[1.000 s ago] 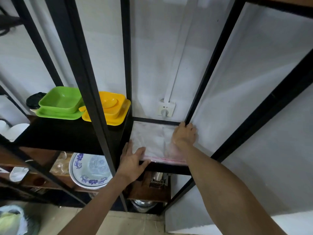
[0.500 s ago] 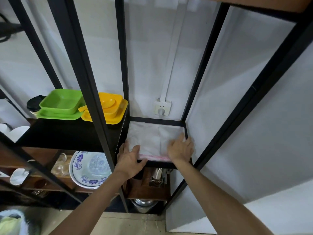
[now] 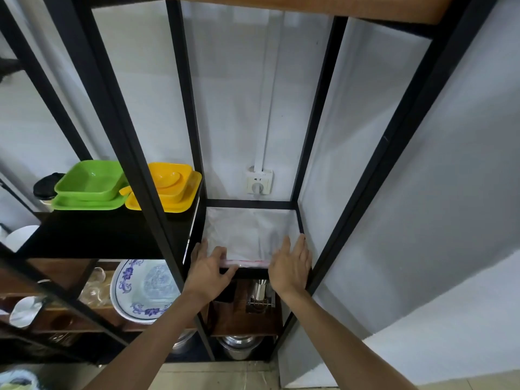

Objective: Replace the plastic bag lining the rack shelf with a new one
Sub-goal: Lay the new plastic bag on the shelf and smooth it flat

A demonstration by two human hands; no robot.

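Observation:
A clear plastic bag (image 3: 247, 235) with a pink strip along its near edge lies flat on the small square shelf of the black metal rack (image 3: 250, 204). My left hand (image 3: 209, 270) rests at the bag's near-left corner, thumb on top of the edge. My right hand (image 3: 291, 267) lies palm down with fingers spread on the near-right corner, beside the right post. Both hands touch the bag at the shelf's front edge.
Green dishes (image 3: 90, 185) and yellow dishes (image 3: 167, 187) sit on the black shelf to the left. A blue-patterned plate (image 3: 143, 288) and glasses stand below. A wall socket (image 3: 259, 181) is behind the shelf. A utensil holder (image 3: 260, 295) and metal pots sit underneath.
My right hand has slid back from the far-right corner of the bag to its near-right corner. My left hand stays at the near-left corner. The view has shifted upward.

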